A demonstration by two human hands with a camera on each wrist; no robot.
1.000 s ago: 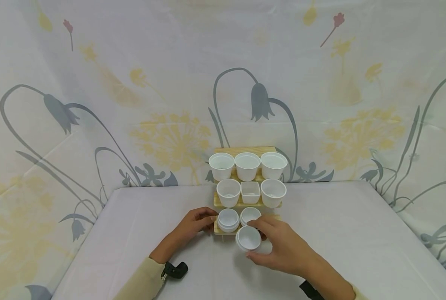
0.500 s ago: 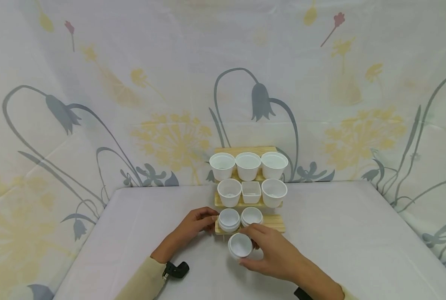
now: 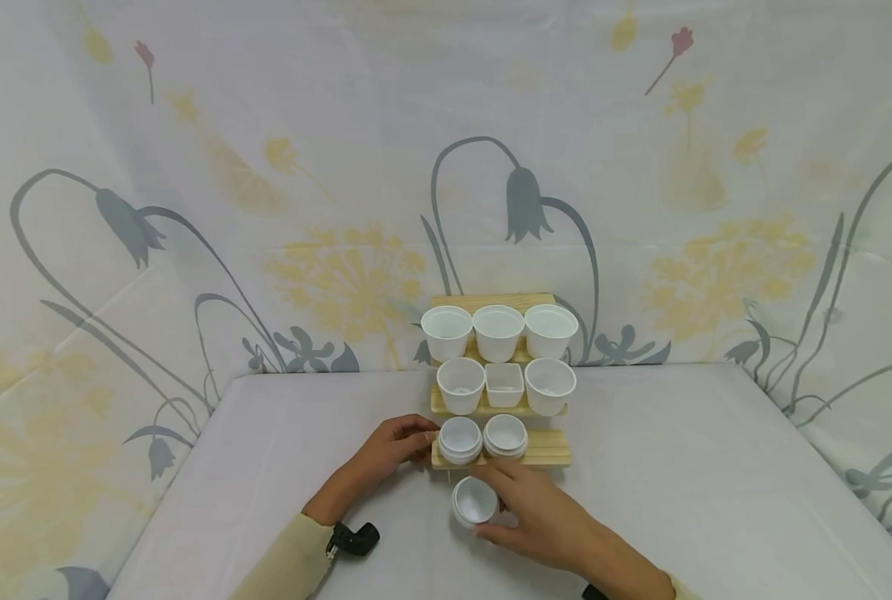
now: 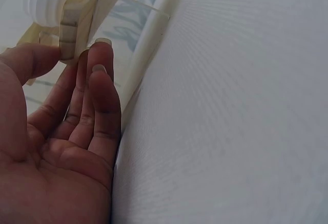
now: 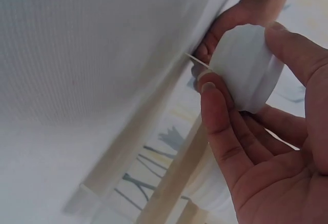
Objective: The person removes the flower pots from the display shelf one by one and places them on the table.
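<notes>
The right hand [image 3: 539, 508] pinches a small white jar [image 3: 476, 502], thumb on one side and fingers on the other. The jar is over the tabletop [image 3: 679, 483], just in front of the lowest step of a wooden stand [image 3: 549, 450], with its round top turned upward. The left hand [image 3: 393, 446] is at the left end of that same step; in the left wrist view its thumb meets the end of the board and its other fingers curl up against the far side, gripping it.

On the lowest step sit two more small jars, the left jar [image 3: 460, 437] close by the left hand and the middle jar [image 3: 506, 435] beside it, with bare wood to their right. The middle step carries a round cup [image 3: 461, 385], a square cup [image 3: 504, 385] and another round cup [image 3: 550, 386]. Three wide cups [image 3: 498, 332] stand side by side on the top step. All are white and upright. A black band [image 3: 352, 540] circles the left wrist by a beige sleeve [image 3: 281, 567]. Behind the tabletop hangs a pale curtain [image 3: 341, 108] printed with grey and yellow flowers
</notes>
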